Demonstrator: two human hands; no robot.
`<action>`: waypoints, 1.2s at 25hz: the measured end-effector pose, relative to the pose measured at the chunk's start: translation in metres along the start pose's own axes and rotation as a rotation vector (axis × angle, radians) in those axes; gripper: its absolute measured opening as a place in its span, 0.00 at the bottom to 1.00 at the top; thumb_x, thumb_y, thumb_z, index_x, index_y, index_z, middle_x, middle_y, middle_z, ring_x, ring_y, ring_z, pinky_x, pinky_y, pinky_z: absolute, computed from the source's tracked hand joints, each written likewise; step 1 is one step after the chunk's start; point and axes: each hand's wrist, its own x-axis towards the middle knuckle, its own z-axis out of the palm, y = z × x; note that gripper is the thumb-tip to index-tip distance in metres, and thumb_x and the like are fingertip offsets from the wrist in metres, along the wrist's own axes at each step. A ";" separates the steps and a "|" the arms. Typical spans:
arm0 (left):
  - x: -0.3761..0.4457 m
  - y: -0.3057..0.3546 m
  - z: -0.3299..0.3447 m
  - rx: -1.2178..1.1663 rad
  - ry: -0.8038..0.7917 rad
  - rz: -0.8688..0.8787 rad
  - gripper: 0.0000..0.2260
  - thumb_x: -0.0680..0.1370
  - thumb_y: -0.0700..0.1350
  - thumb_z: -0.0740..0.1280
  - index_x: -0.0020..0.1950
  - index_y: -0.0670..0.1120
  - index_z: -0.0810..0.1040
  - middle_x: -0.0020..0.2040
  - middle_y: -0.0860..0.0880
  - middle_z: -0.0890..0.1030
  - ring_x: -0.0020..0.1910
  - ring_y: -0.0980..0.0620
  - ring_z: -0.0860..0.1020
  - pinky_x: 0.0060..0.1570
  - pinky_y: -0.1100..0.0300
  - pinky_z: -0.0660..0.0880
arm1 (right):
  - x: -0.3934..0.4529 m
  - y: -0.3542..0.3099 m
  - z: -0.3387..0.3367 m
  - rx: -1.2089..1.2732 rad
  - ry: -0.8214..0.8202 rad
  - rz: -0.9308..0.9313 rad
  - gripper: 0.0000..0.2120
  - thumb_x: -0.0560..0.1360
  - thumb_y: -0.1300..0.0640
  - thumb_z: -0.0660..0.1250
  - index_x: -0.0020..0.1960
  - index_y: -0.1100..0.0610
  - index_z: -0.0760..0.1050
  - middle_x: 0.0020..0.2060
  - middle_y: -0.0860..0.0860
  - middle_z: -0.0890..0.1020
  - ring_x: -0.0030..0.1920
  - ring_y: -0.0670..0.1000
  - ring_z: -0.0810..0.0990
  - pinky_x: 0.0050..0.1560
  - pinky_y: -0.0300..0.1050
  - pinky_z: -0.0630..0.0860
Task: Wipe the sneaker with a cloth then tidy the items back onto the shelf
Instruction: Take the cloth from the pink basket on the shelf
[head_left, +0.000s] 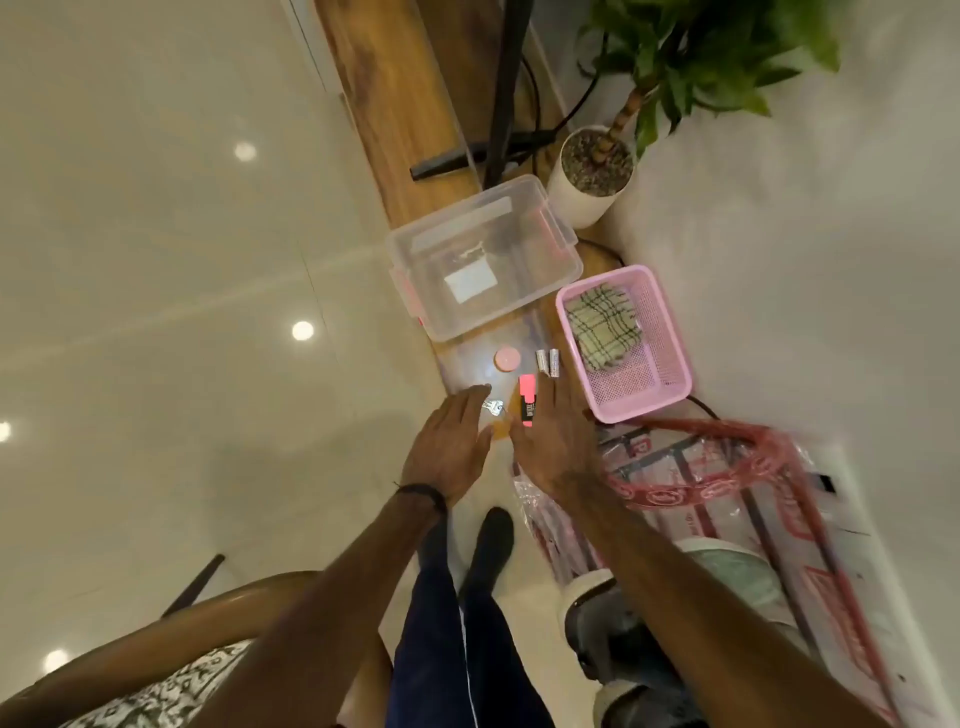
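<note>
Pink basket (670, 332) is holding the folded cloth (602, 325); near it, left hand (449, 449) and right hand (553, 449) are hovering spread (nothing gripped) over keys (492, 407) and highlighter (528, 401), probably gathering them. Sneaker unclear.

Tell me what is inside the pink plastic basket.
The pink plastic basket holds a folded checked cloth; anything beneath the cloth is hidden. The basket's near end shows bare mesh.

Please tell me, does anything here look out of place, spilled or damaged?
Nothing looks spilled or broken. Small items lie loose on the wooden shelf: keys, a pink highlighter, a round pink lid and two batteries. The clear box holds almost nothing, and the pink basket holds only a plaid cloth.
</note>
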 end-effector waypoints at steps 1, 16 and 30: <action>0.005 -0.005 0.010 0.029 -0.004 0.020 0.20 0.83 0.43 0.65 0.75 0.42 0.70 0.73 0.42 0.73 0.72 0.43 0.72 0.71 0.51 0.69 | 0.002 0.002 0.008 -0.003 -0.022 0.030 0.28 0.74 0.51 0.75 0.68 0.63 0.71 0.62 0.61 0.79 0.60 0.59 0.80 0.57 0.51 0.79; 0.059 -0.040 0.057 0.199 -0.109 0.021 0.12 0.83 0.41 0.64 0.66 0.44 0.79 0.63 0.44 0.79 0.62 0.46 0.77 0.58 0.54 0.76 | 0.038 0.027 0.077 0.134 -0.264 0.411 0.21 0.77 0.52 0.71 0.66 0.59 0.70 0.60 0.55 0.77 0.57 0.56 0.80 0.52 0.50 0.81; 0.047 -0.023 0.004 -0.053 -0.026 -0.015 0.05 0.84 0.45 0.64 0.55 0.44 0.77 0.52 0.49 0.78 0.51 0.50 0.77 0.51 0.60 0.76 | 0.047 0.031 0.084 0.224 -0.311 0.496 0.19 0.75 0.51 0.74 0.60 0.58 0.73 0.52 0.53 0.82 0.51 0.55 0.83 0.49 0.52 0.83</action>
